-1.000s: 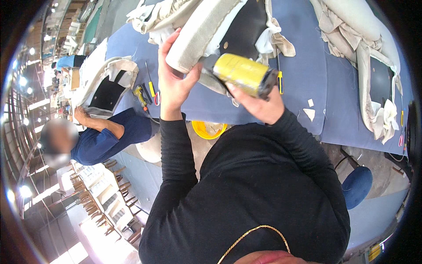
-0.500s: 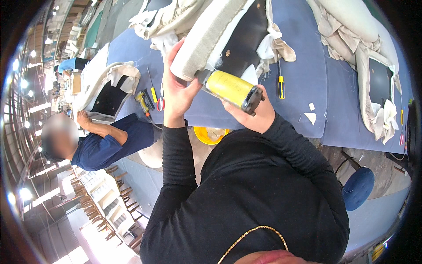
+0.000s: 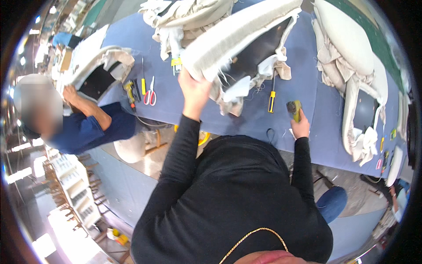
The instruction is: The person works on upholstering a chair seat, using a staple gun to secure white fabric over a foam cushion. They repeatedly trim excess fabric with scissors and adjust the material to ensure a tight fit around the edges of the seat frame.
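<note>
My left hand (image 3: pixel 196 90) grips the near left end of a cream upholstered seat part (image 3: pixel 228 37), which has a black underside and loose fabric edges. That part is tilted up off the table, somewhat blurred. Off to the right, my right hand (image 3: pixel 301 126) is closed round a yellow and black staple gun (image 3: pixel 295 111), low over the table and away from the seat part. Between the two lies a yellow-handled screwdriver (image 3: pixel 272 100), its shaft running toward the loose fabric.
Red-handled scissors (image 3: pixel 150 94) and a second screwdriver (image 3: pixel 143 83) lie on the blue-covered table (image 3: pixel 171 105) at left. More upholstered parts (image 3: pixel 360 101) rest at right. A co-worker (image 3: pixel 88 127) handles another part at left. A blue stool (image 3: pixel 332 204) stands below the table's right side.
My right hand has carried the staple gun away from the seat part, right and down toward the table. My left hand and the seat part have shifted right, and the seat part has turned.
</note>
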`<action>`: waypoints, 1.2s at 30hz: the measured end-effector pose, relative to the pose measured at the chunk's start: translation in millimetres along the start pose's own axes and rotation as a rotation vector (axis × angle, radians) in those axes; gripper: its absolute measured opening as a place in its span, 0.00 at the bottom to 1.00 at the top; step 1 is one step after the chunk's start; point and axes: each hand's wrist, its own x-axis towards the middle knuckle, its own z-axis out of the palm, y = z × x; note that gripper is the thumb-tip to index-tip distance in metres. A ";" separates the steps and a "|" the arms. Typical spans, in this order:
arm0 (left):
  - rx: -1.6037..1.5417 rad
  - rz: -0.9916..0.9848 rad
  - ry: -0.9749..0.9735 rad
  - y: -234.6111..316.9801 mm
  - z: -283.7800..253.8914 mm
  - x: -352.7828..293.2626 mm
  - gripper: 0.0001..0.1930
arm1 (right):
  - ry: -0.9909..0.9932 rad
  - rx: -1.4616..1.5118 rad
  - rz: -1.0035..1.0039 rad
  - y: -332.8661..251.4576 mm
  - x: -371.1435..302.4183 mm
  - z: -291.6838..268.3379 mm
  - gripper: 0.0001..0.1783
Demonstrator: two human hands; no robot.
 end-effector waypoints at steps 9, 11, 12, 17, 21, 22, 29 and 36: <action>0.517 0.344 0.010 81.0 -22.8 6.4 0.33 | 0.222 -0.280 -0.242 9.4 -21.2 54.1 0.47; 0.539 0.414 -0.090 75.1 -16.8 -1.8 0.35 | -0.005 -0.100 -0.450 -24.4 -11.5 87.5 0.43; 0.558 0.421 -0.114 69.0 -15.1 -5.2 0.35 | -0.045 -0.100 -0.464 -43.2 -10.1 99.2 0.40; 0.560 0.379 -0.158 59.4 -1.8 -22.7 0.37 | -0.225 -0.348 -0.230 -14.9 59.8 112.4 0.30; 0.480 0.383 -0.282 42.9 14.9 -84.3 0.39 | 0.152 -0.108 -0.207 18.0 95.7 72.8 0.29; 0.420 0.313 -0.487 44.0 17.5 -101.6 0.38 | 0.245 -0.129 -0.254 23.4 104.1 64.7 0.30; 0.796 -0.117 -1.085 -92.7 -13.5 -161.3 0.46 | -0.283 1.120 0.342 10.0 47.4 -43.2 0.35; 1.012 -0.298 -1.166 -153.6 -21.5 -180.2 0.68 | -0.517 1.385 0.712 50.1 -60.7 -1.1 0.48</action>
